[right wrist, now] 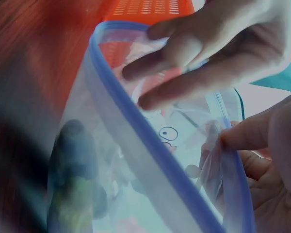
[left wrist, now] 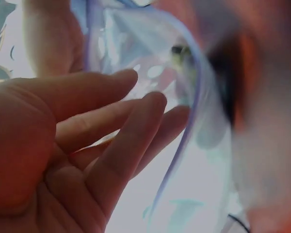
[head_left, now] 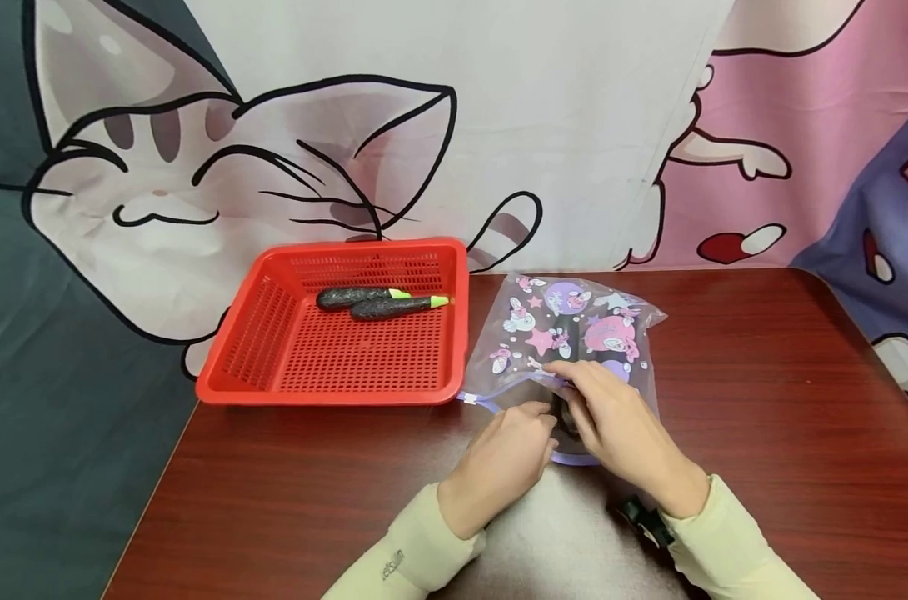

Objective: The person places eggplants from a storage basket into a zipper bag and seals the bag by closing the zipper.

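Note:
A clear zip bag [head_left: 574, 333] with pink and purple cartoon prints lies on the table, its purple-edged mouth toward me. My right hand [head_left: 622, 417] pinches one edge of the mouth between thumb and finger, and the mouth gapes in the right wrist view. At the opening, my left hand [head_left: 506, 454] has its fingers loosely extended; the left wrist view shows nothing between thumb and fingers [left wrist: 126, 155]. Through the plastic shows a dark, elongated thing with a yellowish-green part [right wrist: 72, 179], mostly covered by the hands in the head view.
A red perforated basket [head_left: 330, 397] stands left of the bag, close beside it. Inside lie two dark, bumpy, elongated things [head_left: 394, 308] with bright green tips. A white zip slider [head_left: 469, 399] sits near the basket's corner. A printed cloth [head_left: 574, 125] hangs behind the table.

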`<state>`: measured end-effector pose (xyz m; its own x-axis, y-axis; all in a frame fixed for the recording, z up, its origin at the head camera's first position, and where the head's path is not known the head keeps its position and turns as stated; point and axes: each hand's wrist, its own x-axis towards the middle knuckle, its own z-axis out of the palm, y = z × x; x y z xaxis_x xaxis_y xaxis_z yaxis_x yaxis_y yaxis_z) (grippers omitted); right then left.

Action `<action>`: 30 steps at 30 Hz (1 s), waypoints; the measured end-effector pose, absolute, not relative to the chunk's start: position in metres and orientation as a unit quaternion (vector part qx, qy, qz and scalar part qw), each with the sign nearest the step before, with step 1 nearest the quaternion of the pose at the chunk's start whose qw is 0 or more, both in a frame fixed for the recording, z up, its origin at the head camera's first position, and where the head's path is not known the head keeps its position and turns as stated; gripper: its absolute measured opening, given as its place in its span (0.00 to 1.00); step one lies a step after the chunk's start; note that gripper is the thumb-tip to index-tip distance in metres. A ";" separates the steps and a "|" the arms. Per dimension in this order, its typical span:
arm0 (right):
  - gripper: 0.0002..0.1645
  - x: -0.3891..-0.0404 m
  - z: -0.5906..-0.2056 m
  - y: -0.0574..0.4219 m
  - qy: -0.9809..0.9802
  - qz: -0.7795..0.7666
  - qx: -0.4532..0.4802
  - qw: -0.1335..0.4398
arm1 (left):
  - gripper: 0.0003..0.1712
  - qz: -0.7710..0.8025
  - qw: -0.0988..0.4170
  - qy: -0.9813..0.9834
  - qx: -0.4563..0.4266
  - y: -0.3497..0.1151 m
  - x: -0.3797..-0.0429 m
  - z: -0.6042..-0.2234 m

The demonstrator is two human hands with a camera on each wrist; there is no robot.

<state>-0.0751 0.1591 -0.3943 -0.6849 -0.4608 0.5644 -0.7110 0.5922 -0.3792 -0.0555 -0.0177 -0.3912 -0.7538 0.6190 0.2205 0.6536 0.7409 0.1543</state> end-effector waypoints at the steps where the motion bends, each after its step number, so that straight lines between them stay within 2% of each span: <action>1: 0.24 -0.075 -0.394 0.160 -0.867 0.299 0.339 0.210 | 0.02 -0.111 0.072 -0.928 -0.347 -0.021 -0.055 -0.388; 12: 0.23 -0.076 -0.393 0.166 -0.873 0.294 0.338 0.190 | 0.05 -0.139 0.022 -0.912 -0.386 -0.071 -0.053 -0.351; 18: 0.21 -0.078 -0.394 0.166 -0.871 0.292 0.344 0.194 | 0.03 -0.164 0.012 -0.919 -0.359 -0.099 -0.062 -0.332; 25: 0.21 -0.078 -0.395 0.166 -0.871 0.288 0.348 0.194 | 0.12 -0.167 0.005 -0.927 -0.336 -0.120 -0.075 -0.314; 30: 0.21 -0.078 -0.395 0.166 -0.872 0.284 0.352 0.190 | 0.10 -0.128 0.015 -0.941 -0.312 -0.132 -0.092 -0.302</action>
